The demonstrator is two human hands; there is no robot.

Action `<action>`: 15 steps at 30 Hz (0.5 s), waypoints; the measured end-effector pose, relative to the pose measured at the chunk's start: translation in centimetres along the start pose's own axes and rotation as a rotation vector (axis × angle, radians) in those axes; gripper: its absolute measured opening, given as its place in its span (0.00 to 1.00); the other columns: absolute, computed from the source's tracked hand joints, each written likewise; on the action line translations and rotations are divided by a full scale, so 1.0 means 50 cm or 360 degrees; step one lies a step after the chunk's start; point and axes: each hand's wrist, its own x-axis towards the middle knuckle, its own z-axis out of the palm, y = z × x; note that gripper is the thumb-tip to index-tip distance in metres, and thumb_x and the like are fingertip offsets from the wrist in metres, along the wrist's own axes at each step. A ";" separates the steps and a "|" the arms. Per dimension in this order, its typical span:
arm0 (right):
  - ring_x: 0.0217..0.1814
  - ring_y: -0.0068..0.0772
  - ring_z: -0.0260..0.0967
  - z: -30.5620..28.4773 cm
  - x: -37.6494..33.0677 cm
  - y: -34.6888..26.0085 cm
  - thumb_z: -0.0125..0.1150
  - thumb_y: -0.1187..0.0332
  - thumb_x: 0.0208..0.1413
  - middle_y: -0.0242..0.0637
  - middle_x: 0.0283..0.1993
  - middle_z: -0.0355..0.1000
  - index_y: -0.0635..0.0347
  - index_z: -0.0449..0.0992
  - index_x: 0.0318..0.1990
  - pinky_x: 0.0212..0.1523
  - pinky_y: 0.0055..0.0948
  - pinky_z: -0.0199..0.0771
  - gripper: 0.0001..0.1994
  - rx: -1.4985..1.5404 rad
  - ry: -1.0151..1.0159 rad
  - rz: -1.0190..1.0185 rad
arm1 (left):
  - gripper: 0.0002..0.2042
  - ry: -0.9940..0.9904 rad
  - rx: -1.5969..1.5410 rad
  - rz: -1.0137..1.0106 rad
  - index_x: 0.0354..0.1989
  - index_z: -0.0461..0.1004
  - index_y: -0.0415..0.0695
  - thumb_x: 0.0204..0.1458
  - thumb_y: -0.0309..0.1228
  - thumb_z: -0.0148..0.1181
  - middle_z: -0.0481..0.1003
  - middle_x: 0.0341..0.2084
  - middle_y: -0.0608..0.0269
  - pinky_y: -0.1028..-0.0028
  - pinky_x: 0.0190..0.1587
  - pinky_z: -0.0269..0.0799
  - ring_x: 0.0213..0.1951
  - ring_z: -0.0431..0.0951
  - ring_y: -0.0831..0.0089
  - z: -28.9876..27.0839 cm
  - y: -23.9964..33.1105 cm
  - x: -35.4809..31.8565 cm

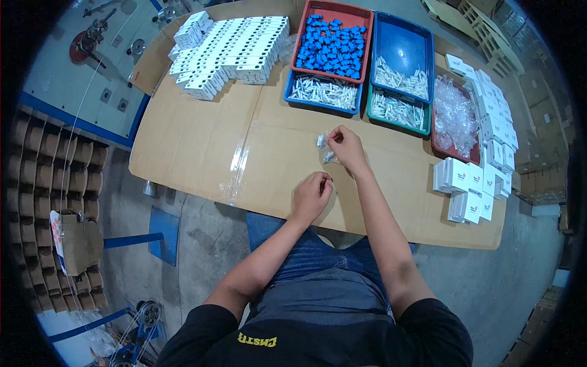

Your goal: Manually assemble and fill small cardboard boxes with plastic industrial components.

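My right hand [348,150] pinches a small clear plastic bag [321,142] with something pale inside, over the middle of the cardboard-covered table [202,147]. Just below those fingers lies another small clear bag [330,157] with bluish-white contents, too small to make out. Nearer to me, my left hand [310,197] is closed, thumb and fingertips together close to the table top. Whatever it may hold is hidden.
Ahead stand a red tray [296,54] of blue plastic parts, blue trays [374,30] and a green tray [391,122] with white plugs. A red tray [441,150] holds clear bags. White boxes [232,49] fill the far left; more white boxes [468,177] stand right.
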 end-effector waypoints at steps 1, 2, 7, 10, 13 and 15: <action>0.32 0.35 0.75 -0.003 -0.002 -0.010 0.70 0.68 0.53 0.37 0.34 0.78 0.61 0.79 0.35 0.36 0.32 0.74 0.08 0.0000 -0.0005 -0.0008 | 0.05 0.0002 -0.0005 -0.0003 0.38 0.76 0.42 0.56 0.30 0.60 0.79 0.32 0.54 0.59 0.38 0.75 0.35 0.80 0.54 0.000 0.000 -0.002; 0.33 0.28 0.73 -0.008 -0.007 -0.018 0.70 0.68 0.54 0.33 0.34 0.78 0.61 0.80 0.36 0.35 0.28 0.72 0.08 0.0285 -0.0046 0.0037 | 0.06 0.0003 -0.0012 -0.0006 0.38 0.76 0.42 0.56 0.30 0.60 0.79 0.32 0.54 0.59 0.39 0.75 0.35 0.80 0.54 0.001 -0.001 -0.002; 0.35 0.15 0.69 -0.061 -0.057 -0.090 0.68 0.67 0.60 0.25 0.37 0.78 0.62 0.82 0.43 0.35 0.21 0.69 0.09 0.0803 -0.0059 0.0257 | 0.05 -0.0007 -0.0055 -0.0022 0.38 0.76 0.42 0.57 0.30 0.60 0.79 0.32 0.55 0.60 0.38 0.75 0.33 0.80 0.57 -0.008 0.000 0.001; 0.35 0.16 0.69 -0.088 -0.078 -0.092 0.67 0.68 0.61 0.27 0.38 0.79 0.61 0.83 0.50 0.37 0.21 0.68 0.12 0.1137 -0.0057 0.0425 | 0.05 -0.0026 -0.0051 -0.0041 0.38 0.76 0.42 0.57 0.30 0.60 0.79 0.31 0.56 0.62 0.36 0.76 0.31 0.80 0.59 -0.014 0.009 0.001; 0.40 0.18 0.73 -0.119 -0.087 -0.085 0.64 0.69 0.63 0.34 0.44 0.81 0.65 0.81 0.53 0.43 0.22 0.72 0.13 0.1149 -0.0015 0.0291 | 0.05 -0.0033 -0.0059 -0.0062 0.38 0.76 0.43 0.57 0.30 0.60 0.79 0.30 0.56 0.63 0.35 0.75 0.29 0.80 0.60 -0.010 0.006 0.002; 0.49 0.24 0.76 -0.138 -0.090 -0.086 0.60 0.71 0.65 0.40 0.50 0.81 0.68 0.80 0.54 0.51 0.26 0.75 0.14 0.1357 -0.0010 0.0218 | 0.05 -0.0019 -0.0084 -0.0058 0.38 0.77 0.43 0.57 0.30 0.60 0.78 0.30 0.56 0.63 0.34 0.75 0.29 0.80 0.61 -0.007 0.004 0.001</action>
